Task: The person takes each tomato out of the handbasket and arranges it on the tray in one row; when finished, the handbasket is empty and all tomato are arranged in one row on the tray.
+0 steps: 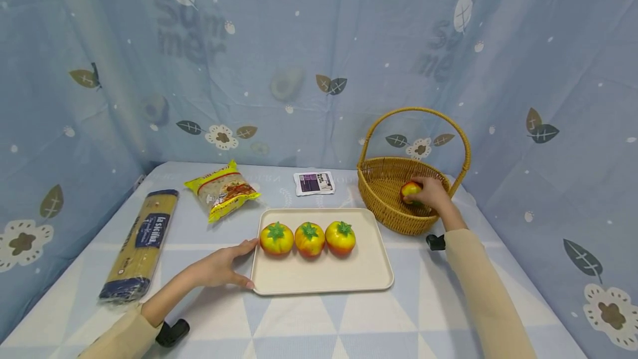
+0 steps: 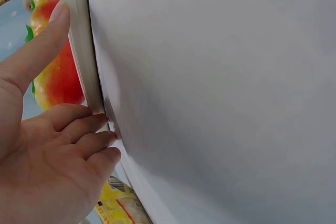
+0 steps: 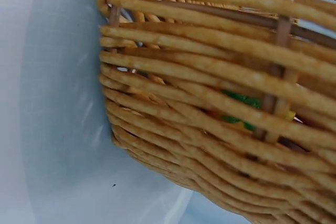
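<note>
My left hand (image 1: 224, 265) touches the left edge of a cream tray (image 1: 319, 281), its thumb and fingers spread along the rim. In the left wrist view, the left hand's fingers (image 2: 89, 135) are loosely bent beside the tray rim. Three yellow-red fruits with green leafy tops (image 1: 309, 240) sit in a row on the tray. My right hand (image 1: 432, 193) reaches into a wicker basket (image 1: 384, 204) and grips another yellow-red fruit (image 1: 410, 192) inside it. The basket weave fills the right wrist view and hides the right hand there.
A yellow-edged snack bag (image 1: 223, 190) lies behind the tray to the left, and a pack of spaghetti (image 1: 142, 242) lies further left. A small white-and-purple packet (image 1: 314, 183) is behind the tray. The basket's tall handle (image 1: 421, 109) arches over its opening. Patterned curtains stand behind the table.
</note>
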Tool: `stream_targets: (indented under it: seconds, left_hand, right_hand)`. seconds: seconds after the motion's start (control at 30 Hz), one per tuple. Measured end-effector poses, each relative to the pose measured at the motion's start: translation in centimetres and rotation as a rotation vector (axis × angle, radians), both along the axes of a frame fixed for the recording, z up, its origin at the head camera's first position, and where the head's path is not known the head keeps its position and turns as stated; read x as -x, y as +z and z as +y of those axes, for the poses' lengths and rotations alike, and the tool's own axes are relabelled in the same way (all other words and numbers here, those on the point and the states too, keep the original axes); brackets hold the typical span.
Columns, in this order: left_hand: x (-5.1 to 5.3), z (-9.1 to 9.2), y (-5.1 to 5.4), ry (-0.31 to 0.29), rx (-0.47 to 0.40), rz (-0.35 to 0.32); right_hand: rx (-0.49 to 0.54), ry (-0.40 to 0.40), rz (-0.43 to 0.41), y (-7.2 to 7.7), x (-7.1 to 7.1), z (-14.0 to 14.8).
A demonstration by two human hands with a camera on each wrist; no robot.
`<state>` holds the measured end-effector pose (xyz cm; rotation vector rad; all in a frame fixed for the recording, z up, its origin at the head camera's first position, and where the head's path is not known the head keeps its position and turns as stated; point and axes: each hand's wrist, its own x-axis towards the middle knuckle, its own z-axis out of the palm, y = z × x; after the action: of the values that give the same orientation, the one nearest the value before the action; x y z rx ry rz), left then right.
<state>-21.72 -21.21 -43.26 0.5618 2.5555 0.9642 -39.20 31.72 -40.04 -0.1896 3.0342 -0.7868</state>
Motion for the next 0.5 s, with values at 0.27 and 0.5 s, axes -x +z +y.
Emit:
stream_targets:
  seconds: [0.27,0.5]
  left_hand:
    - [-0.1,0.0,0.0,-0.004,-0.003,0.006]
    - [0.0,0.0,0.2,-0.013,-0.011,0.015]
  right_hand:
    - [0.053,0.002,0.063,0.3,-1.0,-0.5]
    - [0.077,0.002,0.141,0.5,-1.9,-0.6]
